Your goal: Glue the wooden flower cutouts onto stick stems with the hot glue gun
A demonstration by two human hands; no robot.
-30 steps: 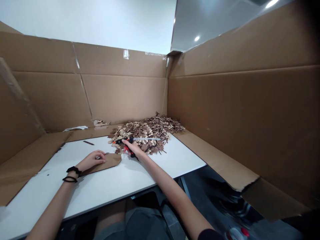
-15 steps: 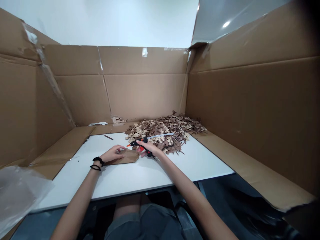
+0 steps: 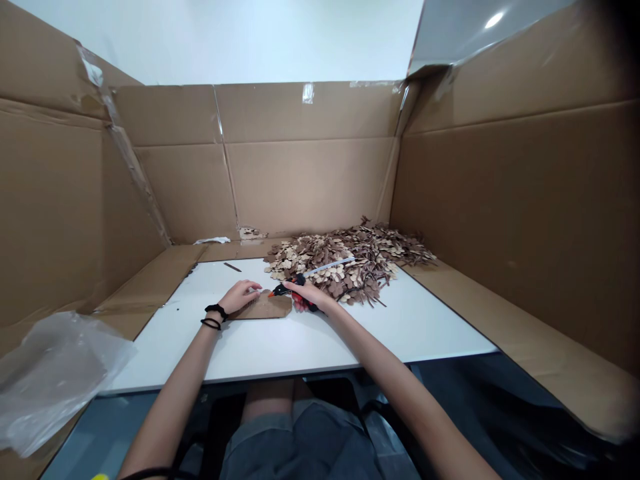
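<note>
My right hand (image 3: pixel 315 295) is wrapped round a black and red hot glue gun (image 3: pixel 288 287). The gun's orange nozzle points left, low over a brown cardboard piece (image 3: pixel 274 307), and a long pale glue stick (image 3: pixel 331 266) juts from its back. I cannot tell whether the nozzle touches the cardboard. On the left part of that piece lies my left hand (image 3: pixel 242 297), its fingers stretched out toward the nozzle. Black bands circle the left wrist. Behind the gun spreads a heap of brown and tan flower-shaped pieces and thin strips (image 3: pixel 345 260).
Tall cardboard walls (image 3: pixel 310 180) enclose the white tabletop (image 3: pixel 300 347) at the back and sides. One dark strip (image 3: pixel 233 267) lies apart at the back left. A clear plastic bag (image 3: pixel 60 373) hangs over the left front corner.
The whole view has shifted, so things appear further right. My left fingers have straightened from a curl and lie lower on the cardboard. The glue gun's nozzle has come over the cardboard.
</note>
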